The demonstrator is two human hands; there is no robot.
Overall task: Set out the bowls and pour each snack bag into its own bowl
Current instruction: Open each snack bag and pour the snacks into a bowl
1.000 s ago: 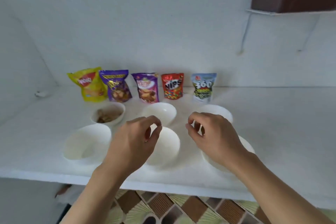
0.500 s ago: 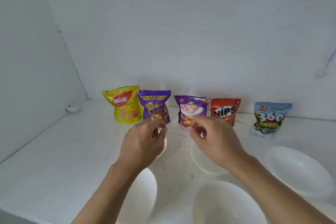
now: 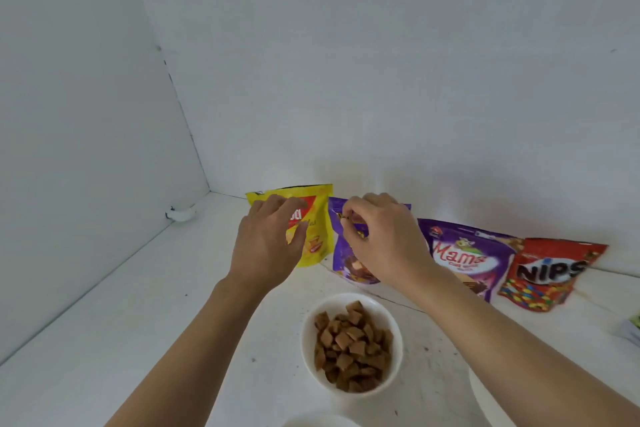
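Several snack bags stand along the back wall. My left hand hovers with fingers apart in front of the yellow bag and covers part of its label. My right hand pinches the upper part of the purple wafer bag beside it. To the right stand a purple Mama bag and a red NIPS bag. In front, a small white bowl holds brown pillow-shaped snacks.
Part of a second white bowl shows at the lower right, and another rim at the bottom edge. A fifth bag peeks in at the right edge. A small white object lies in the left corner by the side wall.
My view has shifted forward and left toward the bags. Both hands have reached from above the bowls to the yellow and purple bags, and the right one now pinches the purple bag.
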